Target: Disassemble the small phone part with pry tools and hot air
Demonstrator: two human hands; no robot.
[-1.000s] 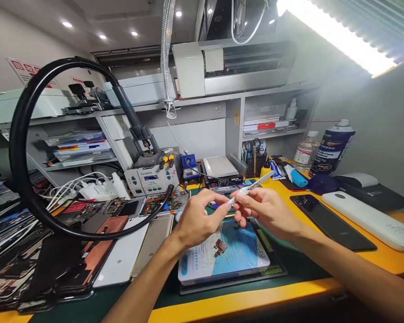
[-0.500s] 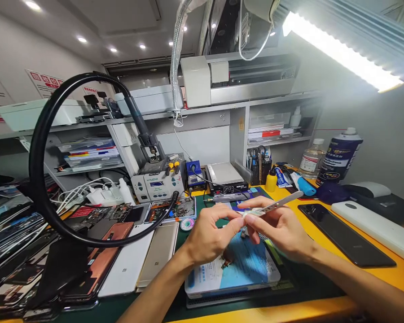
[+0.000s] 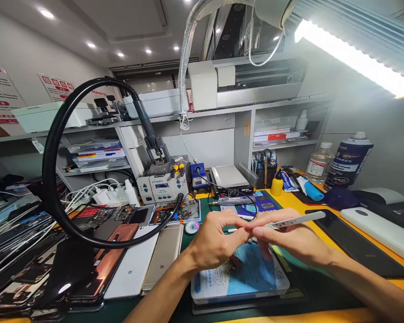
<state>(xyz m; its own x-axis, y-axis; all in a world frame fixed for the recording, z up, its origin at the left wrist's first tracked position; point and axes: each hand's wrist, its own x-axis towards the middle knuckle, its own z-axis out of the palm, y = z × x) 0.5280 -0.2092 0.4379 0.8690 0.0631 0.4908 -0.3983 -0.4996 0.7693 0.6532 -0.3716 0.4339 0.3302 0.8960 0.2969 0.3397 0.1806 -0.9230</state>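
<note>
A person's two bare hands meet above a crowded phone-repair bench, the right hand (image 3: 291,240) pinching a pair of slim white tweezers (image 3: 291,220) between thumb and fingers, the tool lying almost level with its handle end pointing right, out over the yellow bench edge, and its tips aimed left into the left hand (image 3: 215,242). The left hand is closed narrowly, thumb and forefinger pressed together right at the tweezer tips; whether a tiny part sits between them cannot be told from this view, since the fingertips cover the spot. The chief risk, judging from the pose, is a slip at that meeting point: the grip is held in mid-air with nothing bracing the wrists, so a small tremor or a squeeze let go too soon could send whatever is pinched down among the clutter, where it would be hard to find. Directly below lies a blue work pad (image 3: 249,276) carrying a small brown component (image 3: 234,261), and a sharp tip dropping there could scratch or knock it. To the left sit a row of phones (image 3: 131,267), face down, and a black hose (image 3: 59,148) looping from the rework station (image 3: 161,184); a dark phone (image 3: 357,244) rests to the right, well apart from the hands.
</note>
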